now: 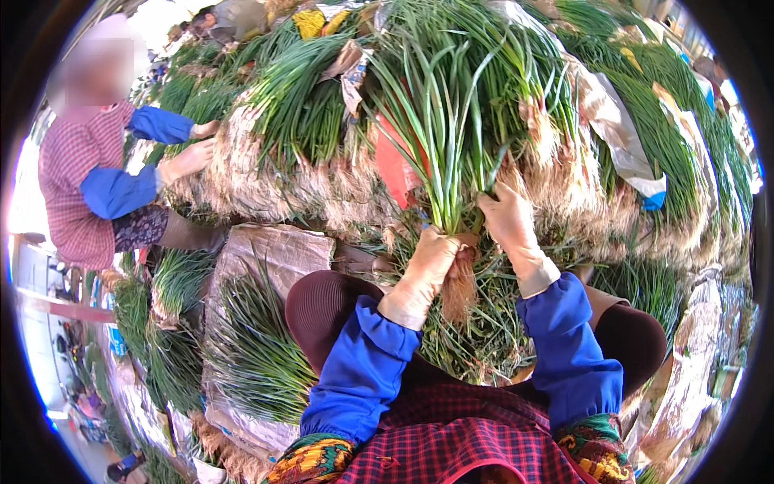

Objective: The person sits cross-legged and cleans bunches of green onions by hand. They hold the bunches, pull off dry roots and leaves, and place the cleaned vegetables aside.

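Note:
My left hand (431,262), in a pale glove, is closed around the lower stalks of a bunch of scallions (443,165). The long green leaves fan upward and away from me, and the reddish-brown roots (459,290) hang below the fist. Beside the bunch, my right hand (508,222), also gloved, has its fingers closed at the base of a green scallion leaf just right of the others. Its fingertips are partly hidden. Trimmed leaves and scraps (476,339) lie in a heap beneath my hands, between my knees.
A long pile of scallions (302,121), roots toward me, runs across the far side. More scallions (262,339) lie on a sack (274,246) at my left. Another person (89,173) in blue sleeves works at the pile's left end. Sheeting (617,121) covers part of the right side.

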Demonstrator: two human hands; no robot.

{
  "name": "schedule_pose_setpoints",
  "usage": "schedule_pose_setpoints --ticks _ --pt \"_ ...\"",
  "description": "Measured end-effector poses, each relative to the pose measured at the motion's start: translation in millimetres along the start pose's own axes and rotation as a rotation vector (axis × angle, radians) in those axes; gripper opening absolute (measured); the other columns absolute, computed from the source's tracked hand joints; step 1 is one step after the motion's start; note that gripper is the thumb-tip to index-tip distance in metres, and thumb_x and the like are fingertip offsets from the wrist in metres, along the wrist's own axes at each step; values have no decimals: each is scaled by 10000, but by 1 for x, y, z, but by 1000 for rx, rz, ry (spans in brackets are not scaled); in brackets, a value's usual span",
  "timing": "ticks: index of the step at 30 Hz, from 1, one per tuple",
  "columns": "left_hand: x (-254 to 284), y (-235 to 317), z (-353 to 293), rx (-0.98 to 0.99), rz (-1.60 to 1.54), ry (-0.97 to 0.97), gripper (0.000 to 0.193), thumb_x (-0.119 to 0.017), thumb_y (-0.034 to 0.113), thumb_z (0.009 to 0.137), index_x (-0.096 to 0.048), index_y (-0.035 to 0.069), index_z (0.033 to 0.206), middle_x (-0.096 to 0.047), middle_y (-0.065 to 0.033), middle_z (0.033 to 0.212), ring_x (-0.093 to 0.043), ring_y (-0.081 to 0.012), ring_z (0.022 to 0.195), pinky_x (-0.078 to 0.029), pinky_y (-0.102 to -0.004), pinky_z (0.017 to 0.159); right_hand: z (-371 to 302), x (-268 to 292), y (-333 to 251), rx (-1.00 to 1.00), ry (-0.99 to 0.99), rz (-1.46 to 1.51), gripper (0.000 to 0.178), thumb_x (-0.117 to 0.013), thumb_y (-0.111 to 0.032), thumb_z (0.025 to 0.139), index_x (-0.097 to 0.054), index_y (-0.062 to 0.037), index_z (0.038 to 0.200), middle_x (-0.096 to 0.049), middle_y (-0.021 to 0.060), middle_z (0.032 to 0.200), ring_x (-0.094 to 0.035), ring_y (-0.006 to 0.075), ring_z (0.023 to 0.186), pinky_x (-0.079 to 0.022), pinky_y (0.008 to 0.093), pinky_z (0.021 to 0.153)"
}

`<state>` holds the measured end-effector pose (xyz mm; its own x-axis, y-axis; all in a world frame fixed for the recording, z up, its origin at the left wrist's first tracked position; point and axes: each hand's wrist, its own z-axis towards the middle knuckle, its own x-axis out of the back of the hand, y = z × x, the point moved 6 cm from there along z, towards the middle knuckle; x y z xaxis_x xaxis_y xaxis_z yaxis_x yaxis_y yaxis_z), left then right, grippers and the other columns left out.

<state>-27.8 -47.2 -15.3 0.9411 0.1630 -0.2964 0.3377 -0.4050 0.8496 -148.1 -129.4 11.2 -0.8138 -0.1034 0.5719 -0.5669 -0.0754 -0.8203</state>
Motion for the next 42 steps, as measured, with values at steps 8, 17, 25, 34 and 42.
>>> schedule_pose_setpoints --ticks 8,17,25,34,42 --pt "-3 -2 -4 -17 -30 -13 32 -600 47 795 -593 32 823 -518 9 580 -433 -59 385 -324 -180 334 -20 -26 48 -511 85 1159 108 -524 -145 865 -572 -54 831 -513 7 586 -444 116 415 -354 231 394" --pt "2 8 -12 72 -372 -242 265 -536 151 859 -567 -14 1064 -651 -104 911 -635 -186 715 -526 -294 594 -57 -32 111 -151 -572 -53 390 -476 -341 878 -547 15 1019 -623 164 782 -611 225 663 -486 340 601" --pt "1 12 -22 53 -316 -178 271 -566 270 876 -590 47 1029 -646 -76 812 -625 -168 637 -514 -273 541 -54 -21 -11 -64 -529 974 328 -590 -254 882 -538 -13 1098 -589 -3 770 -536 63 622 -448 218 562" --pt "6 5 -20 191 -423 -384 342 -567 174 856 -490 -29 1121 -537 -54 780 -493 -116 548 -424 -228 468 -26 8 26 -217 -197 1569 265 -525 -311 902 -501 -112 730 -380 -55 549 -260 39 400 -207 224 376" --pt "-17 24 -40 101 -770 -534 333 -511 222 913 -443 -48 1095 -361 3 688 -313 -82 536 -303 -210 451 -23 -59 -15 -102 -768 1095 317 -579 -299 882 -578 -45 1071 -529 -49 654 -431 30 473 -325 165 395"
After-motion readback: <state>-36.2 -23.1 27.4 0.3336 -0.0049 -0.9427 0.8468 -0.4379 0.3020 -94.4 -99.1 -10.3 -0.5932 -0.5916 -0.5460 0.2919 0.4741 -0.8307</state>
